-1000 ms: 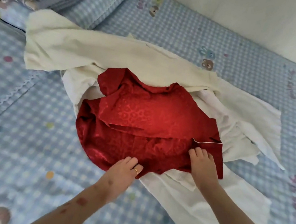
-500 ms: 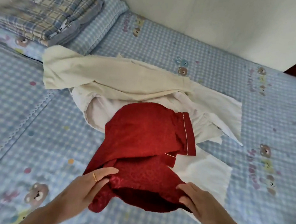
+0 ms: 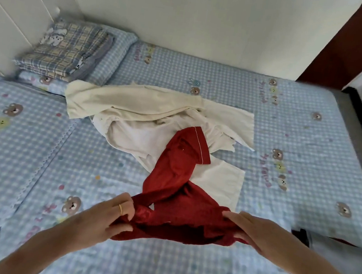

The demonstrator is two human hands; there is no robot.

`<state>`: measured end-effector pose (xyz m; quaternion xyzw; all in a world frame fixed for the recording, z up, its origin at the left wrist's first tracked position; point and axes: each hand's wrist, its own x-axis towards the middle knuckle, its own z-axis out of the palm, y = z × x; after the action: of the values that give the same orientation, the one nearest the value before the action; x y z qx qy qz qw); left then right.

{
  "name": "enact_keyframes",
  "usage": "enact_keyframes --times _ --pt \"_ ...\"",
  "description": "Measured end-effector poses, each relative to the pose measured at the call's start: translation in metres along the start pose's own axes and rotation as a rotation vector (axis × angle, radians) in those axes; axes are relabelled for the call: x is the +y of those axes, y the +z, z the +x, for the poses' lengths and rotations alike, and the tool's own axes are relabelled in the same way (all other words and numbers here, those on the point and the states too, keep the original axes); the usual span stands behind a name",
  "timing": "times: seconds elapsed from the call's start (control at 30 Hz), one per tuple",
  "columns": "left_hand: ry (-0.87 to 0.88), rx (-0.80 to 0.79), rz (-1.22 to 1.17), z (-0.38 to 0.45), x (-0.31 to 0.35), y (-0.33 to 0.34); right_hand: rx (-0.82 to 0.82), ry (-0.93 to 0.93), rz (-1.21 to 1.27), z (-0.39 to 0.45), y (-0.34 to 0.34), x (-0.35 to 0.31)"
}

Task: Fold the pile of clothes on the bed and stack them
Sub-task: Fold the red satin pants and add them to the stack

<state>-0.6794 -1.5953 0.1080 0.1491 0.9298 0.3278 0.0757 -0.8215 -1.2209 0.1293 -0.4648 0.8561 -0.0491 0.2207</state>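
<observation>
The far end of the red garment [image 3: 180, 166] lies on the white clothes [image 3: 142, 141], so a hard pull could drag that pile out of shape or rumple it more. The red cloth looks smooth and slippery, so it may slide out of the fingers. It is also twisted in the middle, and it could fold crooked if it is not shaken flat first.

The left hand [image 3: 105, 216] pinches one near corner, its fingers curled round bunched cloth. The right hand [image 3: 252, 231] grips the other corner, fingers close together over the top. The red garment is shiny dark red with thin white trim on one cuff, and it stretches from the hands across the blue checked bed [image 3: 79, 169] to the pile
</observation>
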Motion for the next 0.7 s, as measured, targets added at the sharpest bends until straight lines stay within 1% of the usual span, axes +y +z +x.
enact_keyframes --times 0.1,0.17,0.3,0.4,0.47,0.57,0.7 --pt "0.014 0.067 -0.023 -0.005 0.030 -0.009 0.123 0.017 0.006 -0.038 -0.019 0.004" --pt "0.035 0.136 -0.020 -0.007 0.049 -0.017 0.146 0.005 0.013 -0.062 -0.031 0.007" --pt "0.032 0.229 -0.009 -0.010 0.076 -0.037 0.213 -0.139 -0.101 -0.089 -0.061 0.001" --pt "-0.009 0.257 0.070 -0.014 0.088 -0.048 0.290 -0.233 -0.050 -0.100 -0.080 0.000" --pt "-0.040 0.273 0.106 -0.016 0.096 -0.053 0.292 -0.231 -0.048 -0.106 -0.086 0.003" --pt "-0.091 0.324 0.086 -0.017 0.107 -0.055 0.302 -0.199 0.001 -0.116 -0.092 0.005" --pt "-0.118 0.415 -0.050 -0.012 0.137 -0.042 0.465 -0.042 0.152 -0.136 -0.103 0.018"
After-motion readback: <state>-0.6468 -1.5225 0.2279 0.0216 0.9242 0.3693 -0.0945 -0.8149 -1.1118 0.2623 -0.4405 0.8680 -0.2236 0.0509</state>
